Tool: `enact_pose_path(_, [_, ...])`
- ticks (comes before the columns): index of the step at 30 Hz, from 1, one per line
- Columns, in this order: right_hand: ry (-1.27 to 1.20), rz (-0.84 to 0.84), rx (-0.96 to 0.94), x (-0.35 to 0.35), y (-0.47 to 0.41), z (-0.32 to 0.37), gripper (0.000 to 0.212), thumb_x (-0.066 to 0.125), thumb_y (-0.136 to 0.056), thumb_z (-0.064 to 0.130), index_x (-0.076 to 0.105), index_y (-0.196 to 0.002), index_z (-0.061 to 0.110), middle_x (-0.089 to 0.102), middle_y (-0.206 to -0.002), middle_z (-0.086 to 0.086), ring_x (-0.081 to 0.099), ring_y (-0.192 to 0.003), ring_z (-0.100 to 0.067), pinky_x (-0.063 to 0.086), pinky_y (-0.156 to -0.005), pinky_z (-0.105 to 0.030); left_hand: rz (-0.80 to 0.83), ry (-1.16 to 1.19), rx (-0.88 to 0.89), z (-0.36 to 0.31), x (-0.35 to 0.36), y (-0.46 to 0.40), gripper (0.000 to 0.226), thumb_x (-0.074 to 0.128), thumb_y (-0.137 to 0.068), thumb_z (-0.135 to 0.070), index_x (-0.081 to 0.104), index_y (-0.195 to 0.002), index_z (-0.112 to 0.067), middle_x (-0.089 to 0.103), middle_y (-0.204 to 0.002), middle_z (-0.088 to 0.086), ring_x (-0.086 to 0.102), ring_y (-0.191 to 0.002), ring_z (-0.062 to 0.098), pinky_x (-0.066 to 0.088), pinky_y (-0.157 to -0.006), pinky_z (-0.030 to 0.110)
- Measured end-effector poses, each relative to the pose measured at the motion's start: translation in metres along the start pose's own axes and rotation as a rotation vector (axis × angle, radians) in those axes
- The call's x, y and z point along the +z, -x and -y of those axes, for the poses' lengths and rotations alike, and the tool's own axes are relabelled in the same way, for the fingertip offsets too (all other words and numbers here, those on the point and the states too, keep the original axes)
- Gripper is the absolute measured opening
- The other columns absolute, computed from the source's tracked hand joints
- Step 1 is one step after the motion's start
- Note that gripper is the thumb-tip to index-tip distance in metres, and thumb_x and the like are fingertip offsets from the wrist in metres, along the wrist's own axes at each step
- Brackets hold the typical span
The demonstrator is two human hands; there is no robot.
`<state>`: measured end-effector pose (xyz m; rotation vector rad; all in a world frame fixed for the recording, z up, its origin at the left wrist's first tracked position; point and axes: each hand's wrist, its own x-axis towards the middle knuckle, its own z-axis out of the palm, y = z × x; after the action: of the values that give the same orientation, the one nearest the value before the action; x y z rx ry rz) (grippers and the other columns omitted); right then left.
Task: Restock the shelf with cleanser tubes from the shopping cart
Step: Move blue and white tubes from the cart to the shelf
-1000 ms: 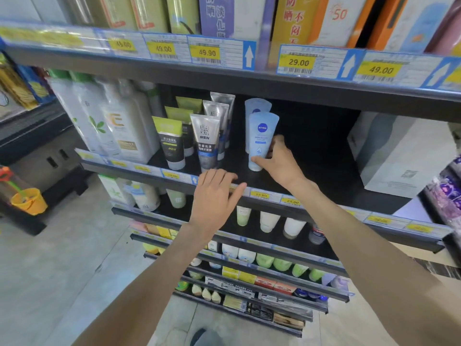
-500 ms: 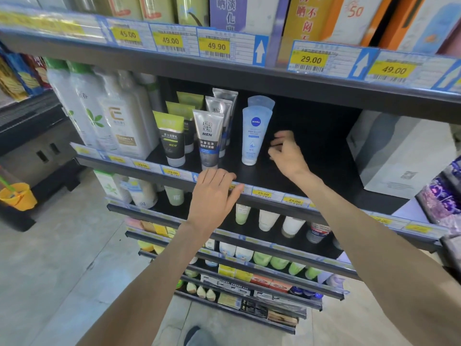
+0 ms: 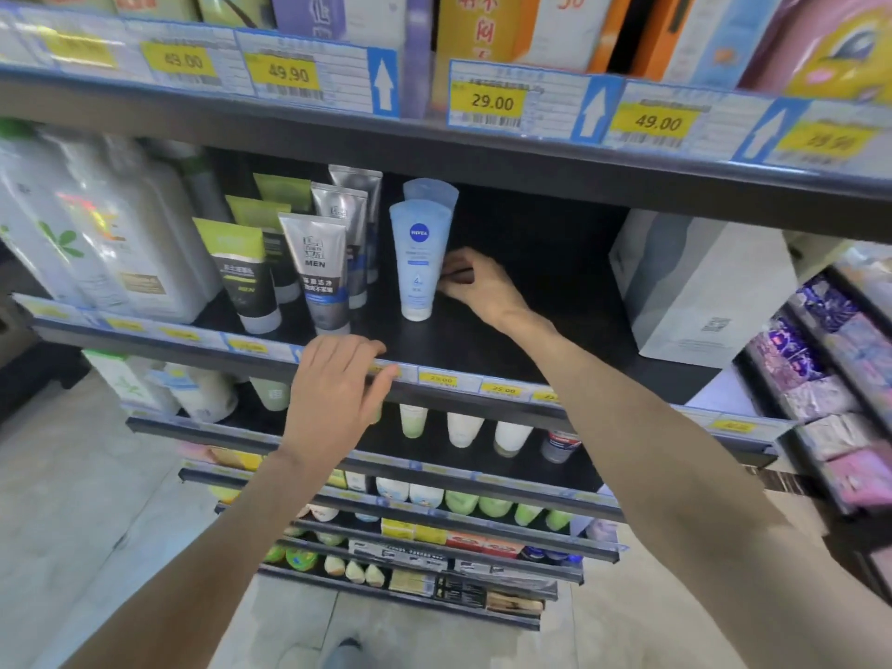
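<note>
A pale blue cleanser tube (image 3: 418,260) stands cap-down on the black shelf (image 3: 482,340), a second one directly behind it. The right hand (image 3: 475,282), fingers loosely curled and holding nothing, touches the front tube's right side. The left hand (image 3: 333,393) lies flat, fingers straight, on the shelf's front edge below the tube.

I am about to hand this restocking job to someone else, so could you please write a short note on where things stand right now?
Left hand: open, fingers resting on the front edge of the black shelf, holding nothing.
Right hand: fingers curled beside the front pale blue Nivea cleanser tube; whether it touches the tube cannot be told.
Things: that tube stands upright on its cap, with a second matching blue tube right behind it. The shopping cart is out of view.
Done: two blue tubes stand on the shelf.
Left: bare shelf to the right of them; fetch more tubes from the cart.
</note>
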<state>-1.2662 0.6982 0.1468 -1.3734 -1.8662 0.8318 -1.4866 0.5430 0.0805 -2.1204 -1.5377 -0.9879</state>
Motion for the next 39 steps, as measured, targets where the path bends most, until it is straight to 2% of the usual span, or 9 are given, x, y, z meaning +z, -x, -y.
enact_pose_path(6, [0.038,-0.005,-0.040,0.003,-0.013,-0.004,0.036,0.080,-0.087,0.025,0.064,-0.119,0.017,0.070,-0.112,0.005,0.066,-0.104,-0.007,0.052,-0.088,-0.022,-0.016,0.002,0.001,-0.004,-0.001,0.000,0.033,0.053,-0.104,-0.033,0.068,-0.114,-0.006,0.068,-0.110,0.010,0.057,-0.102,0.033,0.042,-0.098,0.047])
enact_pose_path(11, [0.056,-0.009,-0.029,0.008,-0.022,0.000,0.034,0.080,-0.087,0.026,0.065,-0.118,0.019,0.069,-0.108,0.009,0.064,-0.098,-0.003,0.042,-0.073,-0.011,-0.030,0.000,0.007,-0.006,-0.001,-0.001,0.031,0.053,-0.104,-0.032,0.068,-0.114,-0.007,0.068,-0.110,0.010,0.057,-0.103,0.033,0.042,-0.097,0.047])
enact_pose_path(14, [0.067,-0.005,-0.034,0.010,-0.023,0.003,0.037,0.077,-0.090,0.026,0.064,-0.123,0.018,0.068,-0.111,0.008,0.061,-0.099,-0.003,0.040,-0.072,-0.010,-0.029,0.002,-0.004,-0.006,-0.001,-0.001,0.031,0.052,-0.104,-0.033,0.068,-0.114,-0.008,0.067,-0.111,0.008,0.057,-0.104,0.031,0.042,-0.098,0.046])
enact_pose_path(18, [0.056,0.030,-0.018,0.004,-0.019,0.000,0.050,0.077,-0.090,0.029,0.058,-0.135,0.017,0.068,-0.121,0.002,0.064,-0.108,-0.008,0.051,-0.088,-0.023,-0.042,0.010,-0.002,-0.005,0.001,-0.001,0.031,0.053,-0.104,-0.033,0.068,-0.114,-0.008,0.067,-0.112,0.008,0.057,-0.105,0.030,0.041,-0.100,0.045])
enact_pose_path(22, [-0.050,0.079,-0.006,-0.011,-0.001,-0.003,0.043,0.070,-0.095,0.013,0.057,-0.136,0.010,0.067,-0.123,-0.005,0.066,-0.111,-0.017,0.060,-0.091,-0.031,-0.067,0.004,-0.008,-0.006,0.004,-0.001,0.029,0.055,-0.104,-0.032,0.068,-0.114,-0.009,0.067,-0.112,0.007,0.057,-0.105,0.029,0.040,-0.100,0.043])
enact_pose_path(26, [-0.145,0.226,-0.006,-0.015,0.017,0.002,0.054,0.071,-0.090,-0.002,0.051,-0.140,0.006,0.065,-0.123,-0.011,0.068,-0.107,-0.019,0.060,-0.081,-0.021,-0.077,0.017,-0.001,-0.006,0.006,-0.001,0.028,0.054,-0.104,-0.033,0.069,-0.113,-0.010,0.067,-0.111,0.006,0.056,-0.105,0.027,0.040,-0.099,0.041])
enact_pose_path(28, [-0.118,0.263,-0.019,-0.010,0.021,0.005,0.057,0.078,-0.087,0.006,0.052,-0.138,0.008,0.066,-0.122,-0.009,0.071,-0.106,-0.019,0.059,-0.086,-0.023,-0.076,0.029,-0.002,-0.006,0.005,-0.001,0.029,0.053,-0.105,-0.034,0.068,-0.113,-0.010,0.067,-0.111,0.006,0.057,-0.105,0.027,0.041,-0.099,0.041])
enact_pose_path(32, [-0.083,0.181,-0.054,0.003,0.021,0.011,0.046,0.083,-0.085,0.020,0.055,-0.122,0.022,0.068,-0.111,0.001,0.071,-0.098,-0.015,0.057,-0.089,-0.031,-0.079,0.035,0.006,-0.005,0.005,0.000,0.031,0.052,-0.107,-0.036,0.068,-0.113,-0.010,0.066,-0.112,0.006,0.058,-0.106,0.028,0.043,-0.100,0.041])
enact_pose_path(39, [0.006,0.083,-0.071,0.020,0.019,0.020,0.042,0.081,-0.087,0.022,0.057,-0.122,0.022,0.067,-0.105,0.007,0.067,-0.095,-0.006,0.055,-0.086,-0.027,-0.097,0.046,0.005,-0.007,0.006,0.000,0.032,0.050,-0.107,-0.036,0.069,-0.113,-0.011,0.067,-0.112,0.006,0.058,-0.106,0.027,0.042,-0.100,0.040])
